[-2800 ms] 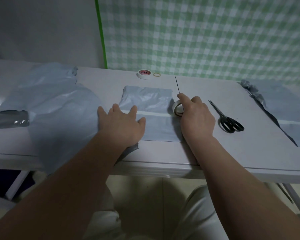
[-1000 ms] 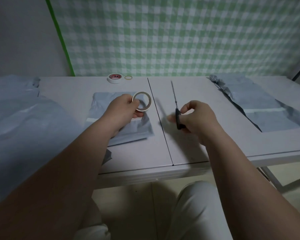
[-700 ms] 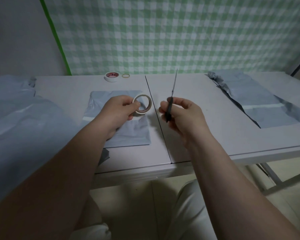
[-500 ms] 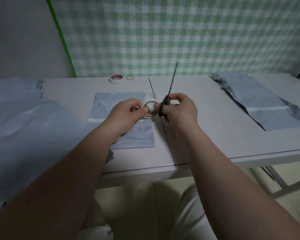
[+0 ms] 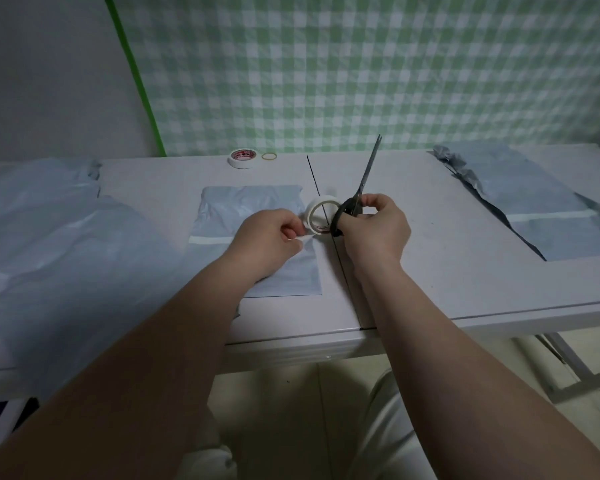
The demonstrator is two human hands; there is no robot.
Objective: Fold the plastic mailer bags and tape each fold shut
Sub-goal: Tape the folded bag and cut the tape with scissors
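A folded grey mailer bag [image 5: 250, 209] lies flat at the table's middle, with a white tape strip [image 5: 210, 240] across its fold. Above its right side my left hand [image 5: 271, 237] pinches the free end of tape drawn from a white tape roll [image 5: 317, 216]. The roll stands on edge against the fingers of my right hand [image 5: 378, 230]. That hand also grips black-handled scissors [image 5: 366, 174], blades nearly closed and pointing up and away. Whether my right fingers actually grip the roll is hidden.
A second tape roll [image 5: 242, 158] and a rubber band [image 5: 269, 156] sit at the table's [image 5: 413, 271] far edge. Loose grey mailers [image 5: 66, 244] cover the left side. A taped mailer [image 5: 534, 202] lies at the right. A checked green cloth hangs behind.
My right hand picked up the scissors and raised them upright. My left hand lifted the roll, brought it to my right hand, then drew left holding the tape end.
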